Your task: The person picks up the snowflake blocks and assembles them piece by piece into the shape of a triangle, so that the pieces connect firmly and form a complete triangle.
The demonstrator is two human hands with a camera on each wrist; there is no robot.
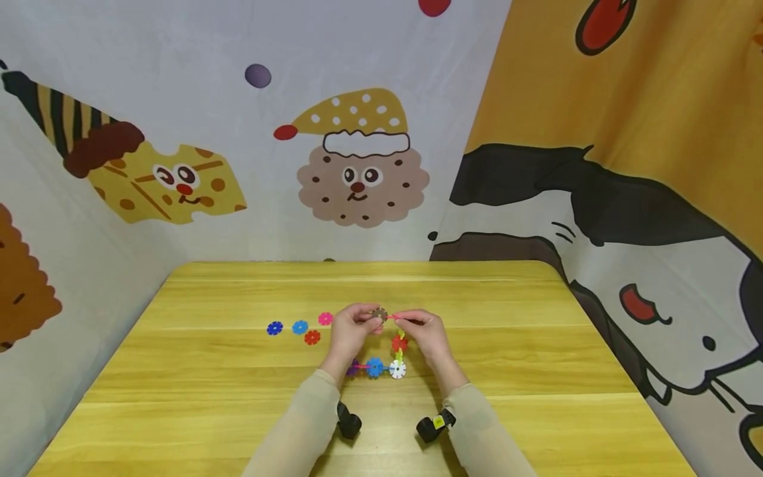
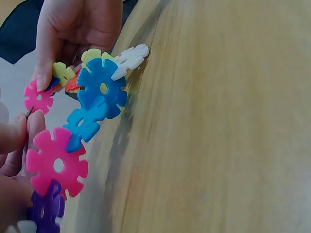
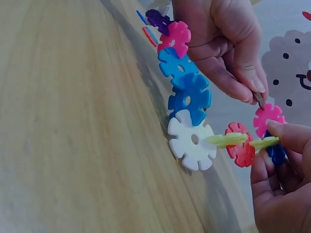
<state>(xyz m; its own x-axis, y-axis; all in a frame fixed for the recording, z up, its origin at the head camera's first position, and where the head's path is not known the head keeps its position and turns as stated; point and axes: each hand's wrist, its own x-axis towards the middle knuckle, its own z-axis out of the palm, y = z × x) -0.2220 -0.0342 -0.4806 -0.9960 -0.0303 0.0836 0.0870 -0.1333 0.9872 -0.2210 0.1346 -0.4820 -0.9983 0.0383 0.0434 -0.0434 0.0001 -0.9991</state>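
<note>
Above the table, my left hand (image 1: 347, 334) pinches a brown notched disc (image 1: 379, 315) between thumb and fingers. Facing it, my right hand (image 1: 428, 336) holds a pink notched disc (image 3: 268, 118) beside a dark blue disc (image 3: 277, 151). The brown disc's edge meets the pink one; how deep it sits cannot be told. From the right hand's discs a linked chain runs through yellow pieces, a red disc (image 3: 240, 145), a white disc (image 3: 194, 141) and two blue discs (image 2: 102, 87) to a pink disc (image 2: 57, 162) and a purple disc (image 2: 46, 208) beside my left hand.
Loose discs lie left of my hands: dark blue (image 1: 275, 328), light blue (image 1: 300, 327), red (image 1: 312, 337) and pink (image 1: 325, 318). The wooden table (image 1: 197, 397) reaches back to a cartoon-printed cloth (image 1: 250, 232). Black cameras (image 1: 348, 422) are strapped at both wrists.
</note>
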